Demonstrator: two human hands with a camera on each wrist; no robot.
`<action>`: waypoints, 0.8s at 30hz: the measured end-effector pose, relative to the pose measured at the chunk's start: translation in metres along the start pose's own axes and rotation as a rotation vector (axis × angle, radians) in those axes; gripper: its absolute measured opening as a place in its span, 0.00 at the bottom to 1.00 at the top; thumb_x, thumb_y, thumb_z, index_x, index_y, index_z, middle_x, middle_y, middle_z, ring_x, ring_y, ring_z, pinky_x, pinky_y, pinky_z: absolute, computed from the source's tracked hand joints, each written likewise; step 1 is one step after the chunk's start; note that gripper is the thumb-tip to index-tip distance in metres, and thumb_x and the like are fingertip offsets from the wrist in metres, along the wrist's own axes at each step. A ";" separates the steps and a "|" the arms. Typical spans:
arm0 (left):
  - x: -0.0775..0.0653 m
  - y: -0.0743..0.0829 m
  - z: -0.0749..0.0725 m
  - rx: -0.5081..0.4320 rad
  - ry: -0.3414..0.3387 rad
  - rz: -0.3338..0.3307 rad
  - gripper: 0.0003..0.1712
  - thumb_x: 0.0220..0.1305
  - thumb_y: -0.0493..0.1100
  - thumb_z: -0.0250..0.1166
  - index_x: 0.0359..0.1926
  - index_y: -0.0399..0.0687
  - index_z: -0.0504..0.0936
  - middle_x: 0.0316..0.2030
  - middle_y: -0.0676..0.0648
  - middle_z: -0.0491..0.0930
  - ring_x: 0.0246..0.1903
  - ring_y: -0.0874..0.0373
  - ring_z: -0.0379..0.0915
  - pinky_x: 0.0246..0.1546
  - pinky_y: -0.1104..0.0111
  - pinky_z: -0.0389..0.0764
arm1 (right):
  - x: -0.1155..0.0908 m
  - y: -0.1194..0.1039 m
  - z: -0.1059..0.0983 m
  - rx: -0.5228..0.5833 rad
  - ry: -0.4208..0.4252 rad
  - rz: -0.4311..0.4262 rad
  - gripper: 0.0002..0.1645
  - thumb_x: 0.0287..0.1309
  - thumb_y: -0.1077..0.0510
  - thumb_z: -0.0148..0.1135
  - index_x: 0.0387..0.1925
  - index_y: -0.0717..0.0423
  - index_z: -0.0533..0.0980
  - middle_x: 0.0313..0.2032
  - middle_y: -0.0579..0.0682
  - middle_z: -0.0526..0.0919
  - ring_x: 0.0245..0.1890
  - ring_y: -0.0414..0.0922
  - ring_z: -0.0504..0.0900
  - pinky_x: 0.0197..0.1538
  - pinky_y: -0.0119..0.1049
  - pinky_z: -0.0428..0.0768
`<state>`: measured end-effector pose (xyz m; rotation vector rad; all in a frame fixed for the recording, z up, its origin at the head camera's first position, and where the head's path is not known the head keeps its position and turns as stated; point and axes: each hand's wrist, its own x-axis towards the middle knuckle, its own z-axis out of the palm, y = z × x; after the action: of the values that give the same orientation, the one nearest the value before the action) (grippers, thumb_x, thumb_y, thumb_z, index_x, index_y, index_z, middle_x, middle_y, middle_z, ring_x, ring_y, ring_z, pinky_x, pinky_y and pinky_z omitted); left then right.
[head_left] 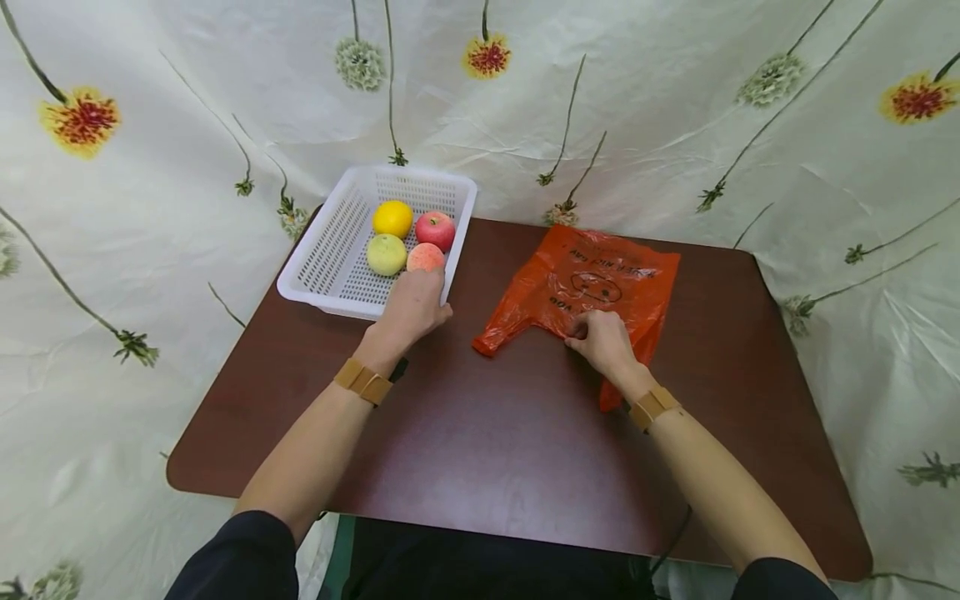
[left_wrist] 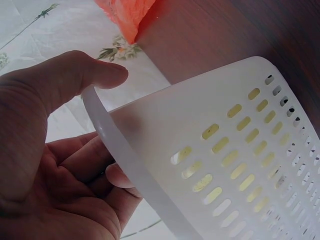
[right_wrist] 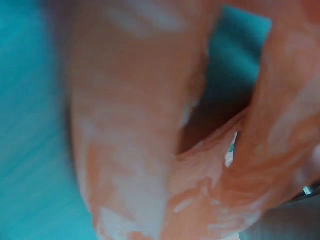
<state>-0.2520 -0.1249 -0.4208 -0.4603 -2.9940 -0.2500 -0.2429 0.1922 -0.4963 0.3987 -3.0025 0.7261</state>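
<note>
My left hand (head_left: 411, 307) grips the right side rim of a white slotted plastic basket (head_left: 307, 279). In the left wrist view the thumb and fingers lie on either side of the basket's rim (left_wrist: 117, 137). Inside sit a yellow fruit (head_left: 392, 218), a red apple (head_left: 435, 230), a yellow-green fruit (head_left: 386, 254) and a peach (head_left: 425, 257), partly behind the hand. My right hand (head_left: 606, 343) pinches the handle side of an orange-red plastic bag (head_left: 600, 267) lying flat. Blurred bag film (right_wrist: 125, 125) fills much of the right wrist view, which hides the fingers.
Both things rest on a dark brown table (head_left: 480, 442) with rounded corners. The basket stands at the back left and overlaps the table's edge. A white floral sheet (head_left: 675, 108) hangs behind and around the table. A dark cable (head_left: 675, 533) runs by the front edge.
</note>
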 end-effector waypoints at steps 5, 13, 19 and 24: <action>0.000 0.000 0.001 -0.009 0.033 0.003 0.28 0.44 0.47 0.73 0.41 0.36 0.71 0.27 0.40 0.75 0.22 0.45 0.71 0.28 0.60 0.79 | -0.002 0.002 -0.001 0.027 0.013 -0.017 0.09 0.46 0.53 0.73 0.28 0.53 0.82 0.25 0.46 0.82 0.23 0.40 0.78 0.28 0.37 0.77; 0.000 0.001 0.000 -0.009 -0.004 -0.030 0.26 0.47 0.47 0.72 0.40 0.36 0.71 0.25 0.41 0.72 0.23 0.46 0.69 0.26 0.62 0.75 | -0.003 0.006 -0.006 0.093 -0.036 -0.027 0.09 0.44 0.63 0.73 0.31 0.58 0.82 0.28 0.50 0.82 0.27 0.42 0.80 0.32 0.36 0.79; 0.000 0.001 -0.001 -0.016 -0.006 -0.023 0.26 0.47 0.47 0.72 0.40 0.36 0.72 0.25 0.41 0.73 0.22 0.46 0.69 0.26 0.62 0.76 | -0.001 0.009 -0.005 0.065 -0.048 -0.037 0.05 0.47 0.65 0.69 0.30 0.57 0.82 0.26 0.47 0.81 0.26 0.41 0.78 0.30 0.35 0.78; 0.000 0.003 0.001 -0.021 0.012 -0.010 0.26 0.46 0.47 0.73 0.40 0.36 0.72 0.25 0.41 0.74 0.21 0.46 0.69 0.25 0.62 0.76 | -0.001 0.013 -0.005 0.086 -0.029 -0.028 0.04 0.48 0.66 0.67 0.28 0.56 0.82 0.24 0.47 0.80 0.24 0.41 0.77 0.28 0.35 0.77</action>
<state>-0.2516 -0.1220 -0.4210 -0.4446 -2.9855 -0.2849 -0.2449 0.2058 -0.4975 0.4574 -2.9933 0.8561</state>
